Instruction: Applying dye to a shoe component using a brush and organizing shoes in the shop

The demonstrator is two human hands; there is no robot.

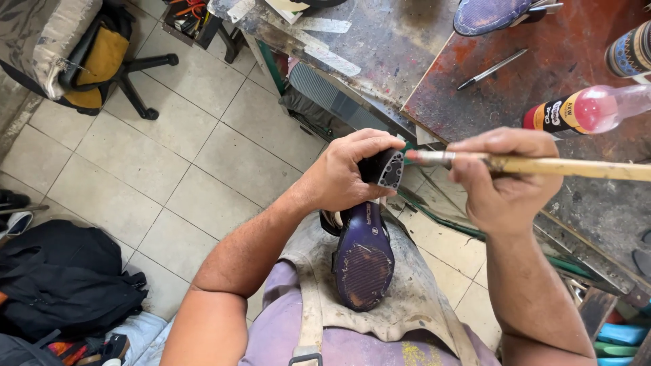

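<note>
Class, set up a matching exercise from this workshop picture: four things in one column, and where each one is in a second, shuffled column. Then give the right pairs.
Things
1. high-heeled shoe
2. brush
3. pen
4. office chair

Places
A. on the tiled floor, upper left
B. lying on the red-stained bench top
C. sole up on the lap, heel in the left hand
D. in the right hand, tip at the heel

Pairs: 1-C, 2-D, 3-B, 4-A

The brush handle point(576, 167) runs off the right edge, and the left hand point(346, 173) hides the shoe's heel point(390, 168) sides.
</note>
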